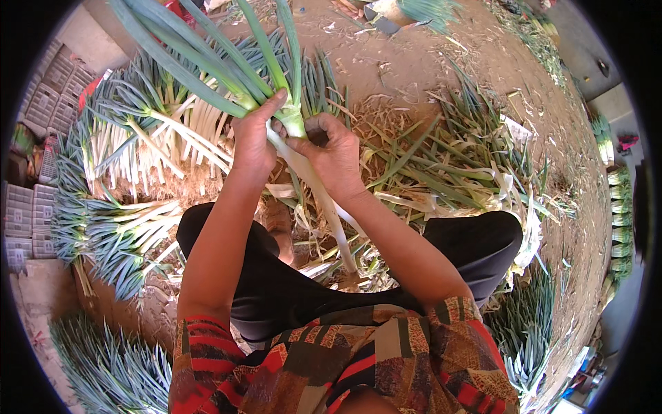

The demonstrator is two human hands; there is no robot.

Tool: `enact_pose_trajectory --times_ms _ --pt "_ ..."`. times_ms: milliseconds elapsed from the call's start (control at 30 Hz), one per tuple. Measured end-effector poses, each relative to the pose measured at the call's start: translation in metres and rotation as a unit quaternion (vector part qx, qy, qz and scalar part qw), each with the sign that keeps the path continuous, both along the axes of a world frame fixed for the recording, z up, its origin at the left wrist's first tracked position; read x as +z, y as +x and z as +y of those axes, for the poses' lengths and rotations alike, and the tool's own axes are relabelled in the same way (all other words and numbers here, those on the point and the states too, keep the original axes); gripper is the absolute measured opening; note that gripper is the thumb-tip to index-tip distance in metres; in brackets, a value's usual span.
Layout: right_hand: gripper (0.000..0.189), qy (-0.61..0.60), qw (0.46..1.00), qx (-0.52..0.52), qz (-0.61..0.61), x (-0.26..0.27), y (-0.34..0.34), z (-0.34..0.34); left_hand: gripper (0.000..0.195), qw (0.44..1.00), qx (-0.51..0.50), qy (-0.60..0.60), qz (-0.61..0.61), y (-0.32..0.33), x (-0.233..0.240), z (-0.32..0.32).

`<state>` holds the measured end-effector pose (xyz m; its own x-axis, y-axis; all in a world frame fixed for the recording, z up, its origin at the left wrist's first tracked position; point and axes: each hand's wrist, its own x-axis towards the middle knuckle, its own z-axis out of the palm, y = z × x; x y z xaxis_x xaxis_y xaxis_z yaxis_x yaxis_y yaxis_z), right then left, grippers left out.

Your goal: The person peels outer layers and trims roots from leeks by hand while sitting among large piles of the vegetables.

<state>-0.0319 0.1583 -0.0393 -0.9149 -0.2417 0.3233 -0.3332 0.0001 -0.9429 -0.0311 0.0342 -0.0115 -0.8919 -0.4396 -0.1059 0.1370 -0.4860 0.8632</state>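
My left hand (257, 135) is closed around the upper stems of large green onions (292, 124), its thumb lying across the base of the green leaves. My right hand (333, 150) pinches the same plants just to the right, thumb and forefinger at the pale stem. The leaves fan up and away from me, while the long white stalks hang down between my knees, with roots at the lower end. Under and beyond my right forearm lies a heap of loose leaves and peeled skins (445, 176). To the left of my left hand, many green onions (155, 139) lie in a row.
More green onions lie at the left (129, 233), lower left (114, 362) and lower right (522, 321). Grey plastic crates (44, 103) stand along the left edge. Bundled green onions (620, 222) line the far right. Scraps litter the brown ground (382, 57).
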Motion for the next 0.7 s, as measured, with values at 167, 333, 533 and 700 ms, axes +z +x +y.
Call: enact_pose_trajectory --times_ms 167,333,533,700 --pt "0.025 0.064 0.991 -0.091 0.069 0.006 0.009 -0.003 0.021 0.999 0.018 -0.030 0.001 0.003 0.004 0.004" --pt "0.018 0.159 0.962 0.047 0.217 0.001 0.029 -0.004 0.022 0.997 0.041 -0.061 0.001 0.005 0.010 0.007" --pt "0.012 0.450 0.799 0.362 0.166 -0.015 0.047 0.029 0.027 0.998 0.067 -0.005 0.020 0.006 0.015 -0.025" --pt "0.020 0.586 0.728 0.347 0.080 -0.006 -0.008 0.073 0.037 0.986 0.157 0.038 0.038 0.005 0.011 -0.061"
